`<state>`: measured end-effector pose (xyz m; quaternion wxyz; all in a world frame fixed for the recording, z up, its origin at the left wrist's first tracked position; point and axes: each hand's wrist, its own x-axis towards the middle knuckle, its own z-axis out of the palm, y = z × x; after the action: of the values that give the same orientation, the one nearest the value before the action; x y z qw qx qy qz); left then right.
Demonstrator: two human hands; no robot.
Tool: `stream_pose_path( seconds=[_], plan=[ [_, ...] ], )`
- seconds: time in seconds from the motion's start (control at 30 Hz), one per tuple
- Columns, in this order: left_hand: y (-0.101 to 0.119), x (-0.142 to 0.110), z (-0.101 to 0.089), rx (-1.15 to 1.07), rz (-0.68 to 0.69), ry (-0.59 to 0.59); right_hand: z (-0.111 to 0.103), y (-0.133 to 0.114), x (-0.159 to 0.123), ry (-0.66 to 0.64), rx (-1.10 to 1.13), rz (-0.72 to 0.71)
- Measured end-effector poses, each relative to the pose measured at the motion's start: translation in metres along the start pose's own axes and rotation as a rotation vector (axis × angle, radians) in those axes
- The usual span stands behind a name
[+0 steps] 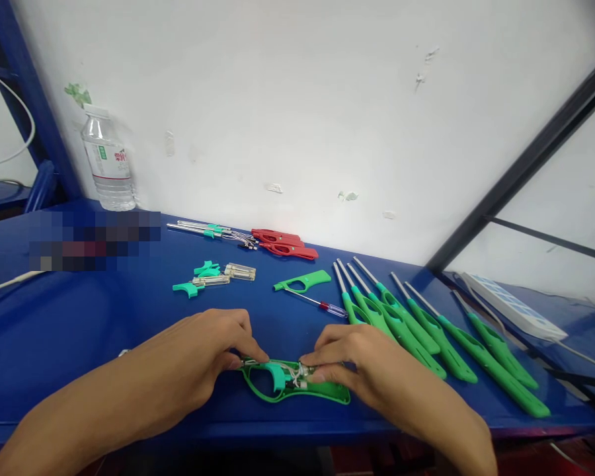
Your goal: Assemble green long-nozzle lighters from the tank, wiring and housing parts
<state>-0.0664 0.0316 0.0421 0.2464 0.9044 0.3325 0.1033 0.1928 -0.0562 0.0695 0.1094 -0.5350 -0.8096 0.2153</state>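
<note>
An opened green lighter shell (pixel 337 393) lies at the table's front edge, its inner side up. Inside it sit a teal trigger (pixel 279 375) and thin pale wires (pixel 295 374). At the shell's narrow front end, my left hand (pixel 218 347) is closed, thumb and index finger pinching there. My right hand (pixel 350 357) is closed over the middle of the shell, its fingertips at the wires and small clear parts. The exact piece between the right fingertips is partly hidden.
Behind the hands lie a green half shell (pixel 313 280), a screwdriver (pixel 333 309) and clear fuel tanks with teal triggers (pixel 238 272). Several green lighters (pixel 421 334) lie right. Red shells (pixel 287 248) and metal tubes (pixel 193 227) lie near the wall. A bottle (pixel 109 162) stands left, a power strip (pixel 515 306) right.
</note>
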Motion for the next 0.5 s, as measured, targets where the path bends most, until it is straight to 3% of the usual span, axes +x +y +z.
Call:
stream_pose_path(
  seconds=[0.3, 0.5],
  plan=[
    [-0.003, 0.003, 0.003, 0.006, -0.029, -0.012, 0.007, 0.0, -0.008, 0.011, 0.029, 0.086],
    [-0.008, 0.003, 0.0, 0.045, 0.003, -0.006, 0.018, -0.007, -0.009, -0.019, -0.13, 0.184]
  ],
)
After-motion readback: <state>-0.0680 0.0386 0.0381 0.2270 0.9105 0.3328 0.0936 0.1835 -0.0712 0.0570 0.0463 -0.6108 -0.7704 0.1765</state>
